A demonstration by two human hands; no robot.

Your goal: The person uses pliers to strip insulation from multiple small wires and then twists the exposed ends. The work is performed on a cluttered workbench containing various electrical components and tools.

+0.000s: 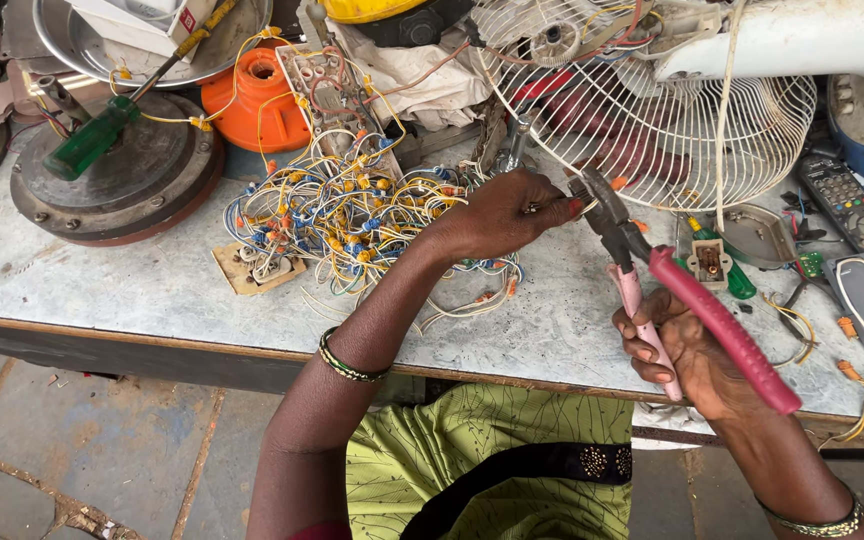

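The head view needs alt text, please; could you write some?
A right hand holds pink-handled pliers whose tip meets the left hand's fingertips above a grey workbench, beside a tangle of wires and a white fan guard.

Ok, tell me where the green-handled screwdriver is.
In the head view, the green-handled screwdriver lies at upper left on the round metal disc, left of the orange cone, far from both hands.

Pink handles and dark grey jaws are seen on the pliers (687, 300), and the tangle of wires (352, 215) is coloured yellow, white, blue and orange. A lime-green cloth (482, 450) is patterned with fine dark lines and crossed by a black band. The fan grille (652, 110) is white, the screwdriver (92, 140) handle green, and the table (102, 270) mottled grey.
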